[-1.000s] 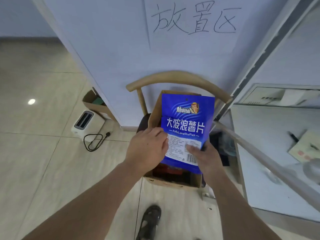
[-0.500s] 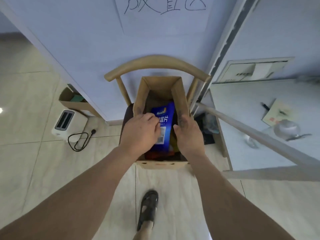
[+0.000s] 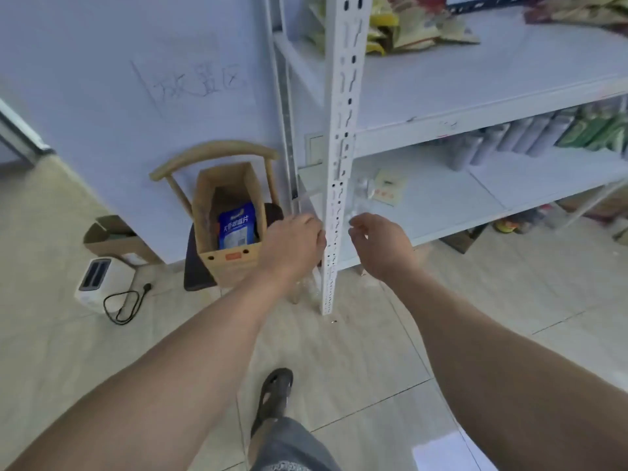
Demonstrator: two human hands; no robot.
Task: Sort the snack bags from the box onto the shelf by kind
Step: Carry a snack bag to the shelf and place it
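Pale floor tiles (image 3: 356, 362) spread underfoot, and a white metal shelf (image 3: 475, 83) rises on the right, its slotted upright post (image 3: 343, 130) standing squarely between the two arms. Up on the top board lies a heap of yellow and cream snack bags (image 3: 414, 27); the level below carries green packets (image 3: 598, 130) at the far right and some grey ones beside them. Left of the shelf, the cardboard box (image 3: 227, 226) sits on a wooden chair (image 3: 214, 154) against the wall, and a blue snack bag (image 3: 237, 229) stands upright inside it, well apart from either hand. The left hand (image 3: 292, 246) is just beside the post with nothing in it, its fingers bent downward and mostly hidden behind the knuckles. The right hand (image 3: 380, 243) hovers on the other side near the lowest board's edge, fingers loosely curled around nothing. A white toaster (image 3: 102, 280) with a black cord rests on the floor at far left, next to a second open carton (image 3: 112, 236).
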